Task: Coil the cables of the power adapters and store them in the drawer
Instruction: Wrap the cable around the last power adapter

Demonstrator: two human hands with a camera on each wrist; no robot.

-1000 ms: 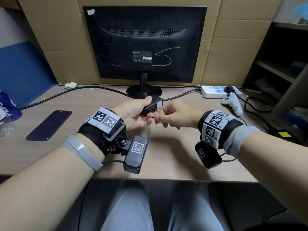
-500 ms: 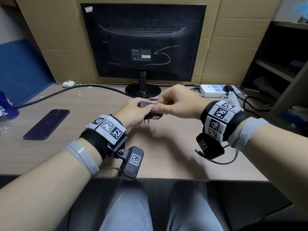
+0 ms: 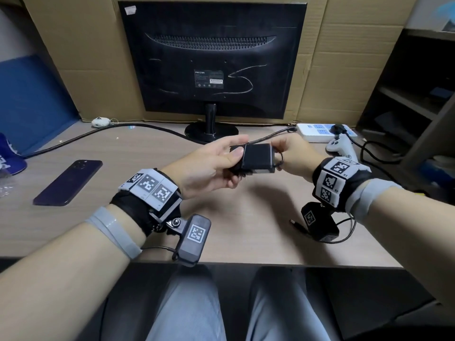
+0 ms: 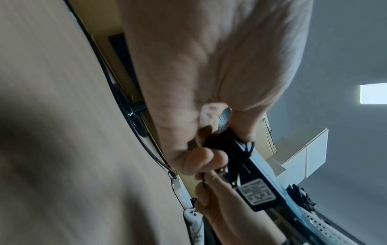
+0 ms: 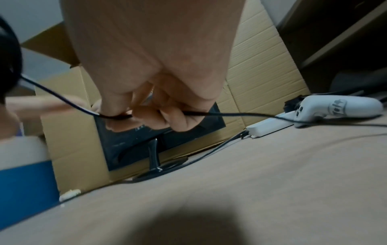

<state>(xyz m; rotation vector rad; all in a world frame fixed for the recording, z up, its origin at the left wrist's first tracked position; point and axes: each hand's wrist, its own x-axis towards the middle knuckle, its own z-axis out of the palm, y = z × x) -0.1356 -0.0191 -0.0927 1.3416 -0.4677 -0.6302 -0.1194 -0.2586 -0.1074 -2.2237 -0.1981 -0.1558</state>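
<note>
A black power adapter (image 3: 257,158) is held above the desk, gripped by my left hand (image 3: 211,166) with the thumb on its top face. In the left wrist view its label (image 4: 256,193) faces the camera and thin cable turns cross its body. My right hand (image 3: 293,153) sits against the adapter's right end and pinches the thin black cable (image 5: 240,114) between thumb and fingers (image 5: 150,114). A small cable loop (image 3: 280,159) shows by the right fingers. No drawer is in view.
A monitor (image 3: 211,60) stands behind the hands in front of cardboard. A white power strip (image 3: 317,131) and a white controller (image 3: 341,147) lie at back right, and a dark phone (image 3: 69,182) at left. A thick black cord (image 3: 98,134) crosses the desk. Shelves (image 3: 418,94) stand at right.
My right hand has come off the top of the adapter and moved to its right end with the cable. The adapter now shows its broad face upward.
</note>
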